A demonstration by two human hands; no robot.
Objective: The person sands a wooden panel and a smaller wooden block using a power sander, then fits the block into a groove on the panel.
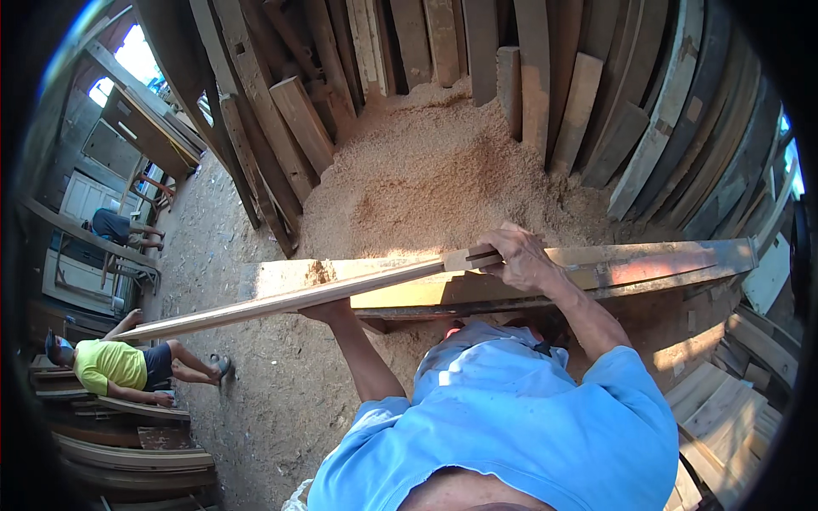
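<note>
A person in a blue shirt is handling a long wooden strip (pixel 281 300) over a broad plank (pixel 596 266) that is lying flat across the front of a timber yard. The right hand (pixel 521 260) is closing around the strip's near end, fingers curled over the top and pressing it against the plank's upper face. The left hand (pixel 326 312) is reaching up beneath the strip farther along, cupping it from below; how tightly those fingers are wrapping cannot be told, since the wood is hiding them. The strip is running out leftward past the plank's end, its far tip hanging in the air above the dirt floor.

Behind the plank, a sawdust heap (pixel 426 170) is spreading against rows of leaning boards (pixel 596 94). At the left, another person in a yellow shirt (pixel 111 366) is reclining on stacked timber (pixel 128 443), well apart from the work.

Judging from the 2 hands, handling this piece well is calling for a firm right-hand hold at the near end while the left is bearing the weight, since so long and thin a strip is likely to sag or whip at its free tip.
</note>
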